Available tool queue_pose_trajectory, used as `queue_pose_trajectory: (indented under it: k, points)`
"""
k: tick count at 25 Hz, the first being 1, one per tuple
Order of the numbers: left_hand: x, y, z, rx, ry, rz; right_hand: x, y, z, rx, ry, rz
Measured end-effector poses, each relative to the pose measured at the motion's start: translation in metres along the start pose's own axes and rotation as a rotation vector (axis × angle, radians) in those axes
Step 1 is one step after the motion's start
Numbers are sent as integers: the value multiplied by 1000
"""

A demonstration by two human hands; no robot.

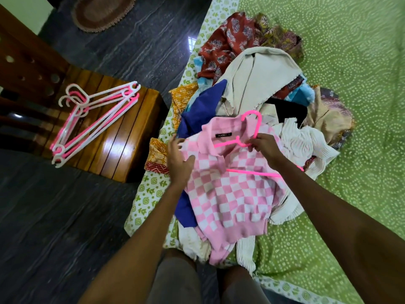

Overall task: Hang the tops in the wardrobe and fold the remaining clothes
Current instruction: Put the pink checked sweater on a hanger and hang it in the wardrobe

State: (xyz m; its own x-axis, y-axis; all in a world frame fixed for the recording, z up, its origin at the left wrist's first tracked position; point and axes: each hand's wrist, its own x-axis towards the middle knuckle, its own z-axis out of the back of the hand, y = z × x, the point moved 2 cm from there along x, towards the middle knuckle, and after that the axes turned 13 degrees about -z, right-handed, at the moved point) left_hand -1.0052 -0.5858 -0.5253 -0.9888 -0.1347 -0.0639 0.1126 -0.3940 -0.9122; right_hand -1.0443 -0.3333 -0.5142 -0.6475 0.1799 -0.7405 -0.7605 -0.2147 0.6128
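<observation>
Both forearms reach out over a pink-and-white checked top [228,189] lying face up on the clothes pile [258,84] at the edge of the green bedspread [350,106]. Right hand [266,145] pinches a pink hanger [252,128] at its neck, hook above the collar (one arm lies across the chest). Left hand [179,163], fingers spread, rests on the top's shoulder. Spare hangers [92,119] lie on a wooden chair [122,132].
</observation>
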Motion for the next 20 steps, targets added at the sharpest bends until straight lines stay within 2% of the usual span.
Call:
queue_pose_trajectory:
  k: [4,7,9,11,13,14,15,16,19,20]
  points:
    - [-4,45,22,-142,259,414,8,-8,12,180,14,-17]
    - [-20,53,17,-244,254,624,11,-11,14,236,24,-23]
    - [-26,48,11,-144,277,539,11,-14,17,268,32,-47]
    - [-21,31,7,202,369,281,11,-19,24,327,1,-95]
    - [-10,10,9,544,390,27,13,-24,34,434,-40,-138]
    - [-5,3,12,599,374,-42,14,-26,39,479,-49,-152]
    - [-3,5,16,592,384,-32,14,-29,42,508,-49,-163]
    - [-4,13,22,496,402,71,14,-31,43,524,-45,-174]
    - [-34,49,35,88,500,530,11,-37,40,555,-40,-209]
    - [-47,61,37,-30,450,608,10,-40,38,566,-38,-217]
